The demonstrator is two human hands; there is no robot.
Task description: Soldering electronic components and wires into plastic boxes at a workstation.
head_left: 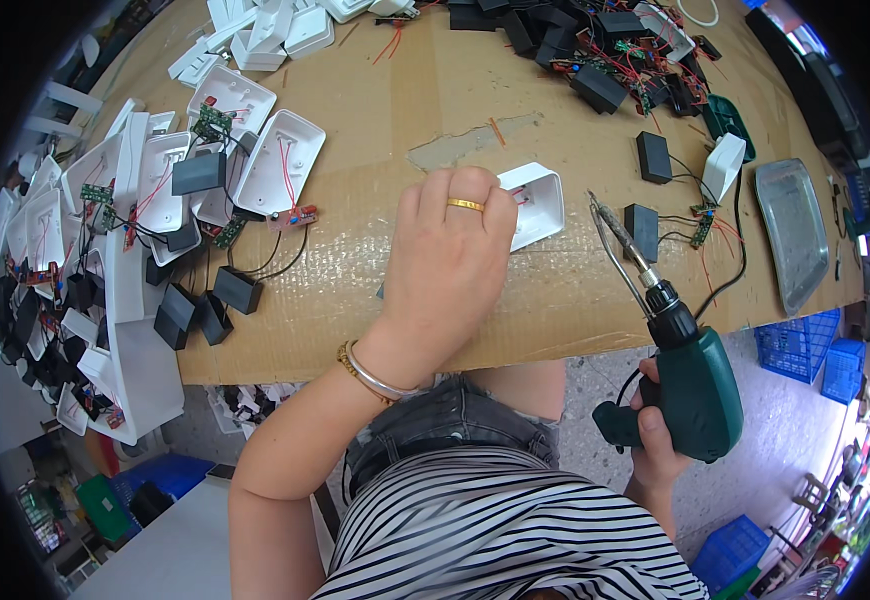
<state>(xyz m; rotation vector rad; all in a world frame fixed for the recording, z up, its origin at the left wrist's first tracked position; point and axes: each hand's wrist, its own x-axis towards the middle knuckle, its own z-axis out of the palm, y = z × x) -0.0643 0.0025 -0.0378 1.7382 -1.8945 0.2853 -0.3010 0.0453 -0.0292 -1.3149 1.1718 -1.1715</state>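
My left hand point(450, 265), with a gold ring and bracelets at the wrist, lies palm down on the cardboard-covered table point(515, 310) and grips a white plastic housing point(537, 203); the fingers hide its left part. My right hand point(655, 430) holds a green soldering gun point(690, 375) by its pistol grip, below the table's front edge. Its thin metal tip point(607, 222) points up and ends just right of the white housing. A small black box point(642, 230) with wires lies just right of the tip.
White housings with red wires, green circuit boards and black boxes point(205, 210) crowd the left side. More black boxes with wires point(595, 50) lie at the back right. A metal tray point(793, 230) sits at the right edge. Blue crates point(805, 350) stand on the floor.
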